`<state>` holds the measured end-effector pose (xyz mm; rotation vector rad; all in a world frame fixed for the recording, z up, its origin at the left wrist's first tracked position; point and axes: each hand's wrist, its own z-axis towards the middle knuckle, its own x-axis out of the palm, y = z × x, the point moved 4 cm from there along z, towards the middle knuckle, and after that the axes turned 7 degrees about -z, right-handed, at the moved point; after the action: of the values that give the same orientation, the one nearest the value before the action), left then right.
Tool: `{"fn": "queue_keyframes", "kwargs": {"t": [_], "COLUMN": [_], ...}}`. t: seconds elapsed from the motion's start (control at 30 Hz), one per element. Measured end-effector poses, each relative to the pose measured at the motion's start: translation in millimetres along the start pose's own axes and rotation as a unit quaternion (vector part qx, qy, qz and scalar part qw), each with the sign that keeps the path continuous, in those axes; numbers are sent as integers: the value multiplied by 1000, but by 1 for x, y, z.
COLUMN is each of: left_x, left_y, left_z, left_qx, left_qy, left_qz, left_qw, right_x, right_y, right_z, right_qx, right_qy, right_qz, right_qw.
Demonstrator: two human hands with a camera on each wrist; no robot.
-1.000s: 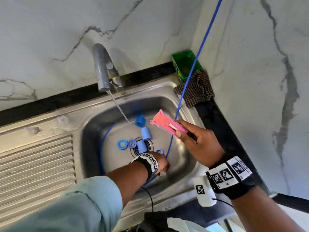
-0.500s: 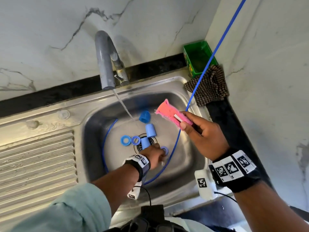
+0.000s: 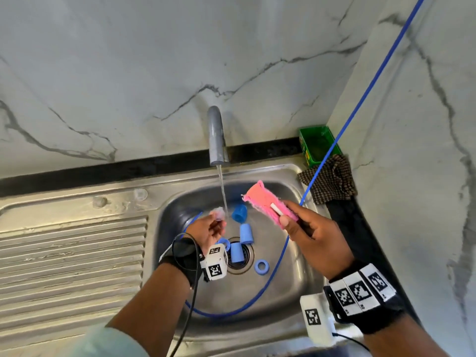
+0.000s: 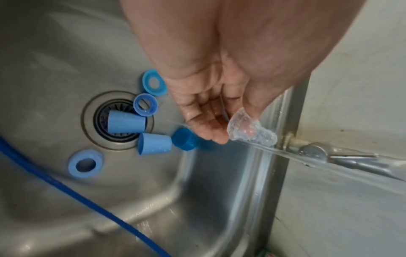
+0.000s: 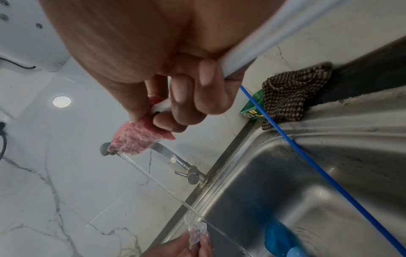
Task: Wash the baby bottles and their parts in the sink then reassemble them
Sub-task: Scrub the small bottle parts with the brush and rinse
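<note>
My left hand (image 3: 216, 222) pinches a clear silicone nipple (image 3: 218, 212) by thumb and fingertips, right in the running water stream (image 3: 222, 191); the left wrist view shows the wet nipple (image 4: 248, 128) at the fingertips (image 4: 216, 137). My right hand (image 3: 291, 224) grips the white handle of a pink sponge brush (image 3: 262, 202) above the basin's right side, sponge head (image 5: 136, 139) pointing toward the tap. On the basin floor lie a dark blue cap (image 3: 239, 212), two light blue caps (image 3: 246, 233) (image 3: 236, 251) by the drain, and three blue rings (image 4: 84, 163) (image 4: 145, 104) (image 4: 152, 81).
A grey tap (image 3: 216, 135) runs into the steel sink (image 3: 270, 171). A blue hose (image 3: 283, 251) drops from the upper right and loops across the basin. A green box (image 3: 319, 145) and checked cloth (image 3: 332, 181) sit at the back right corner. A ribbed drainboard (image 3: 72, 253) lies left.
My left hand has lifted from the basin floor near the drain up to the water stream, now holding the clear nipple. The right hand keeps the sponge brush where it was.
</note>
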<state>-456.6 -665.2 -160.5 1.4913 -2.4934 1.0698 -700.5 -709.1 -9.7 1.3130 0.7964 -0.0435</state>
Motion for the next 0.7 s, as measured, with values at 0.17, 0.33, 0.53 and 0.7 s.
{"fn": "queue_keyframes", "kwargs": {"t": [0.17, 0.33, 0.53, 0.7], "left_x": [14, 21, 30, 38], "left_y": [-11, -18, -23, -27], "left_z": [-13, -16, -24, -42], "left_qx": [-21, 5, 16, 11], "left_qy": [57, 67, 73, 84], "left_qz": [-69, -73, -69, -94], "left_qw": [996, 995, 995, 992], "right_x": [-3, -6, -8, -11], "right_y": [14, 20, 27, 22], "right_z": [-7, -15, -25, -28], "right_qx": [-14, -12, -17, -13], "right_qy": [-8, -15, -12, -40], "right_qz": [24, 36, 24, -8], "right_qw": [1000, 999, 1000, 999]}}
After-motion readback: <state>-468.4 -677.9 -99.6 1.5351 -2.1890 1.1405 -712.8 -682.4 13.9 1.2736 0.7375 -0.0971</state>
